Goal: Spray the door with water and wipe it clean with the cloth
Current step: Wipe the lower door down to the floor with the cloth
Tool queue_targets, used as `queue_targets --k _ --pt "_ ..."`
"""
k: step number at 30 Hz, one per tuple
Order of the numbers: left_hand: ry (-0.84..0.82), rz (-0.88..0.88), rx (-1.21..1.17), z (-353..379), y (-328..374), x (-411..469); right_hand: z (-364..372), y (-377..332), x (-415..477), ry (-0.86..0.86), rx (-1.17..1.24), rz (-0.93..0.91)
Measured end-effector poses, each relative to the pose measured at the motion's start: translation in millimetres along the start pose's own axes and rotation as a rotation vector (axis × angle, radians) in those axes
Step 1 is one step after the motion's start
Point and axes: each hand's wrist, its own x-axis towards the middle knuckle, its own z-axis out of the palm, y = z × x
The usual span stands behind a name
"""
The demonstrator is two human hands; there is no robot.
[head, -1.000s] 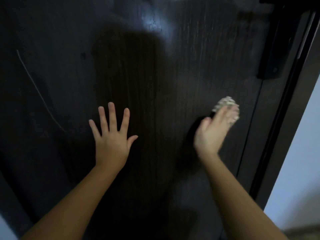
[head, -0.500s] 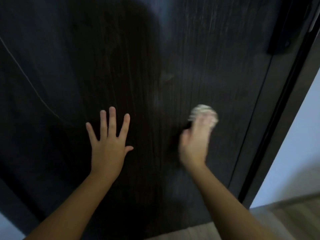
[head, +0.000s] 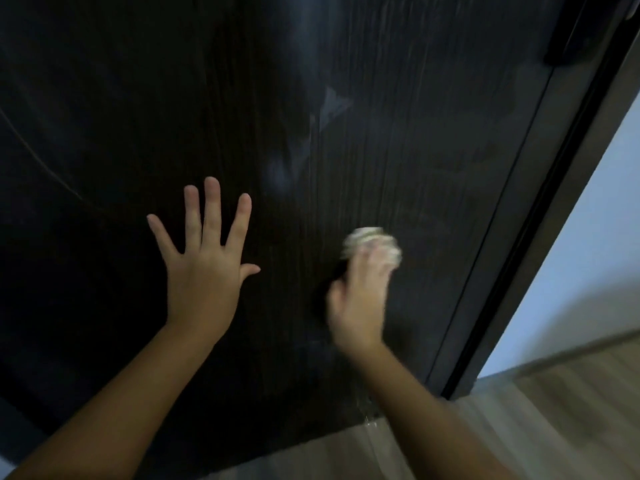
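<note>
The dark wood-grain door (head: 398,150) fills most of the view, with pale wet streaks in its upper middle. My left hand (head: 204,265) lies flat on the door with fingers spread straight. My right hand (head: 360,296), blurred by motion, presses a pale crumpled cloth (head: 372,242) against the door right of centre; the cloth shows only past the fingertips. No spray bottle is in view.
The dark door frame (head: 540,220) runs down the right side, with a black lock fitting (head: 571,46) at the top right. A pale wall (head: 588,254) and wooden floor (head: 519,427) lie to the lower right, below the door's bottom edge.
My right hand with the cloth has slid left and down across the door. The view has tilted down, bringing the floor into sight. My left hand stays flat in place.
</note>
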Motion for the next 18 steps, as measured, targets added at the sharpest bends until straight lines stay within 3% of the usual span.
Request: queue_targets --k 2,4,6,9,11,12,14,16,18 --pt "0.009 -0.01 -0.004 0 -1 -1 10 -13 -18 -0.048 -0.109 -0.318" --pt "0.043 -0.013 -0.03 5 -1 -9 9 8 -11 0.007 -0.153 -0.308" --pt "0.074 0.021 -0.055 17 3 -26 7 38 3 0.102 -0.066 -0.003" --pt "0.032 0.116 -0.069 42 16 -54 5 57 23 0.255 0.346 0.494" --pt "-0.021 0.143 -0.064 55 25 -66 14 28 25 0.276 0.446 0.592" --pt "-0.036 0.139 -0.063 60 28 -69 21 11 15 0.249 0.405 0.489" --pt "-0.035 0.118 -0.071 65 30 -72 34 -17 -19 0.097 0.242 0.085" --pt "-0.021 0.103 -0.081 69 27 -72 38 -5 -41 0.011 0.103 -0.198" --pt "-0.01 0.096 -0.094 70 26 -72 33 36 -31 0.053 0.106 -0.122"
